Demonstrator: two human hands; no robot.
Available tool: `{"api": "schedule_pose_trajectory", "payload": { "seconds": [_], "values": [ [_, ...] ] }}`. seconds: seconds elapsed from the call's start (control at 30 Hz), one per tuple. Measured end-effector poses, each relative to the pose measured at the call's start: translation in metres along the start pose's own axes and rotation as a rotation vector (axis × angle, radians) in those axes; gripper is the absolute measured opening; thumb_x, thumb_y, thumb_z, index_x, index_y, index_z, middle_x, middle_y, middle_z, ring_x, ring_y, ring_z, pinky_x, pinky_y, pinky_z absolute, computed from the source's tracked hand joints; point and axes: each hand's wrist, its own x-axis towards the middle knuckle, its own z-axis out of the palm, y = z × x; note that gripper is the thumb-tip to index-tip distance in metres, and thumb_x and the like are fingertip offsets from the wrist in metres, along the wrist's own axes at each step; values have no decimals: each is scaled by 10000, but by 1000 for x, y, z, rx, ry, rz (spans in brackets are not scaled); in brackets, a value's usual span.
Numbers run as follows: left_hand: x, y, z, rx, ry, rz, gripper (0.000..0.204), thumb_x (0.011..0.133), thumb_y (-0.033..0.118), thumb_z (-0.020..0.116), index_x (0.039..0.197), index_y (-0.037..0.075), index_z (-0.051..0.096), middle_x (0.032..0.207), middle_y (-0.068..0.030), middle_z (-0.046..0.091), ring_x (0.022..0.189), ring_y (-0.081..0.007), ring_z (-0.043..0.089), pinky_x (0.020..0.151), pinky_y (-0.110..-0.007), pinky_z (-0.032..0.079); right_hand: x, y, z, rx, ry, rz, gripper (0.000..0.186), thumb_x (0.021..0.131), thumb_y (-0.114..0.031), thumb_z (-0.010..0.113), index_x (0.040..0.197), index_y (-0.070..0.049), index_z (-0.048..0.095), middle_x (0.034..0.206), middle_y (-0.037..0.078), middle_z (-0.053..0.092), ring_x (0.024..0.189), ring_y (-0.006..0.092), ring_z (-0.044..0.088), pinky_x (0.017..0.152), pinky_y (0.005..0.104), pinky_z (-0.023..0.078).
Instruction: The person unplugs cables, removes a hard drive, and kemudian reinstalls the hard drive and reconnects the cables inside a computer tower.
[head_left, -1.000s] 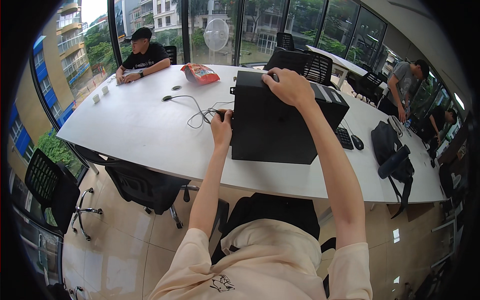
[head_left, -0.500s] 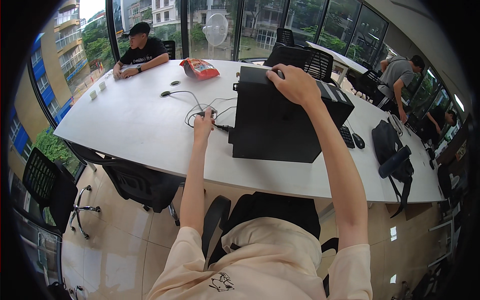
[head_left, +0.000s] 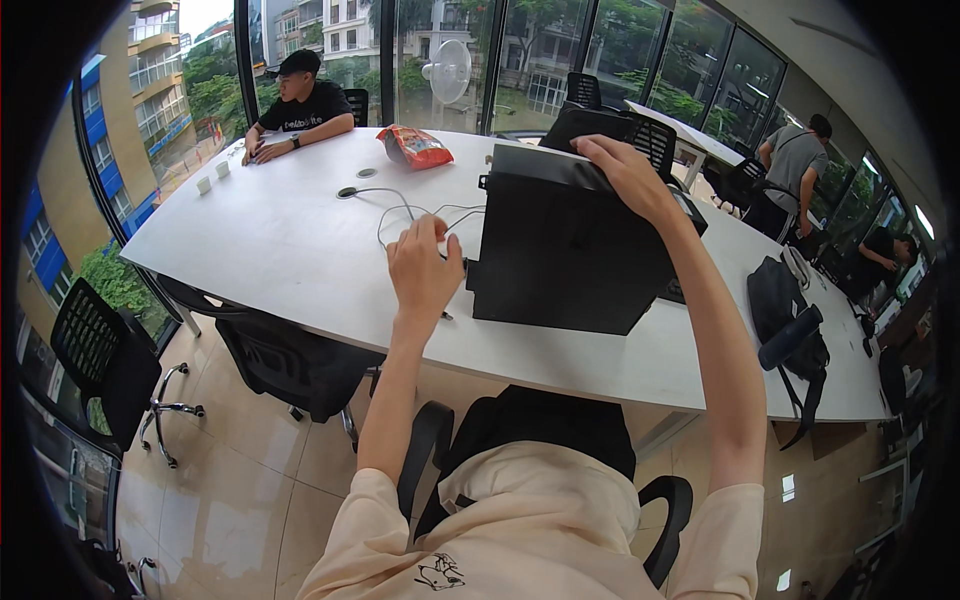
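A black computer case [head_left: 570, 250] stands on the white table [head_left: 260, 235] in front of me. My right hand [head_left: 625, 172] lies over its top at the far right edge, the fingers bent down onto it. Beside the case's left side, my left hand [head_left: 426, 268] is closed with the thumb raised, around a cable [head_left: 400, 195] that runs from a round hole in the table. Part of that grip is hidden behind the hand. A small dark plug-like end [head_left: 446, 316] shows just below the hand. Thin loops of cable lie behind it, toward the case.
A red snack bag [head_left: 416, 148] lies at the table's far side, with small white cups [head_left: 204, 185] farther left. Across the table sits a person [head_left: 300, 105]. A dark backpack [head_left: 785, 310] with a bottle [head_left: 790, 337] rests on the right. Office chairs [head_left: 290, 355] stand around the table.
My left hand has moved nearer and turned, now beside the case's left side. The case has turned slightly, and my right hand has slid toward its right edge. The view shifted a little.
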Motion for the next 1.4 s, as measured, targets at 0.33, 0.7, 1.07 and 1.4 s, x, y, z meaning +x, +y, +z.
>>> {"api": "schedule_pose_trajectory", "payload": {
  "seconds": [0.33,0.7,1.07,1.4],
  "values": [
    [23,117,33,-43,238,410,867,718,374,922,1456,185,509,1525,-199,326,1486,-470,206,1198,-639,218,-50,79,-58,-142,96,255,485,1041,-438,568,1318,-81,745,1241,188,756,1118,328,713,1004,376,514],
    [31,105,37,-164,215,471,809,689,308,877,1416,163,552,1474,-180,359,1484,-463,204,1183,-644,226,-64,70,-74,-161,-14,159,448,1028,-397,639,1347,-95,727,1270,198,750,1165,322,713,1054,364,503],
    [18,110,12,20,127,426,915,731,446,881,1517,183,495,1523,-157,367,1516,-436,231,1249,-707,106,-78,81,-81,86,-36,285,533,1106,-439,499,1436,-56,666,1422,148,677,1343,262,598,1176,324,380],
    [-17,39,1,-299,205,205,1047,824,469,909,1573,-7,355,1407,-180,385,1314,-325,395,1111,-466,365,-226,66,11,168,664,154,753,959,-324,766,1592,-85,434,1518,151,513,1430,289,485,1166,453,406]
  ]
}}
